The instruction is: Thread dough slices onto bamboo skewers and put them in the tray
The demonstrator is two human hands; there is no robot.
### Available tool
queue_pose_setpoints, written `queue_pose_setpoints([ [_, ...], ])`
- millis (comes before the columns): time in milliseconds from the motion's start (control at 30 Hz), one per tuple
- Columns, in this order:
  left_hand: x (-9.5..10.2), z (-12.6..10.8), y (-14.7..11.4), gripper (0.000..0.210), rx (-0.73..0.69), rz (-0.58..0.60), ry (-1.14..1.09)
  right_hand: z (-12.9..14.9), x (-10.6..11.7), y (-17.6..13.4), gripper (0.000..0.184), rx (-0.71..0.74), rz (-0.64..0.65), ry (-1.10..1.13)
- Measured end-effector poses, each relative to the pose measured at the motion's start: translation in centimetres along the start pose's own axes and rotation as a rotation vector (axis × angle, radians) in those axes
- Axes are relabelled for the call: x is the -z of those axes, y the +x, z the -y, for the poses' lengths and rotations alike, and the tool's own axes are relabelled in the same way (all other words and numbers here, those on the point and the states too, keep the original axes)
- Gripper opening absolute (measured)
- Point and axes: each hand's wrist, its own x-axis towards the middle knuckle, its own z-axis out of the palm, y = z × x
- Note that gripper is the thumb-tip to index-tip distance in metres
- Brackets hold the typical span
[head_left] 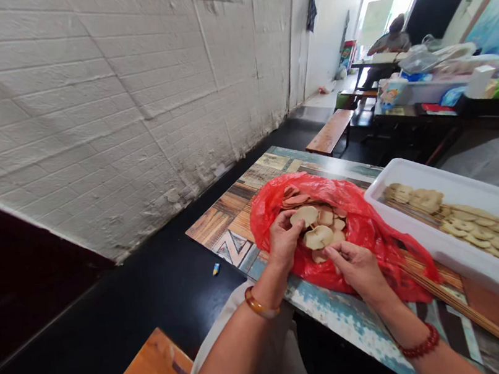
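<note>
I have the left hand pinching a pale round slice over the red plastic bag; the right hand is narrowed, grip unclear to me.

Red bag: the lower slices inside are hidden by those above. Left hand, over the bag: some fingertips are concealed behind a slice. Right hand, at the bag's near side: the pinched item is too small to identify. Right of the bag, the white tub and sticks (near ends) are cut off. Beyond the bag, a seated person is indistinct.
</note>
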Motion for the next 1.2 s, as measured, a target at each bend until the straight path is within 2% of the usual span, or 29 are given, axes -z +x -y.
queue_pose_setpoints([
  [500,0.18,0.28,0.09,0.016,-0.041,0.035,0.123,-0.24,-0.02,0.08,0.033,0.01,0.006,-0.042],
  [967,0.3,0.59,0.26,0.013,-0.119,0.063,0.245,-0.42,-0.11,0.3,0.033,0.014,0.007,-0.038],
  [1200,0.29,0.63,0.36,0.018,-0.094,0.028,0.178,-0.27,-0.1,0.22,0.035,0.015,0.0,-0.028],
])
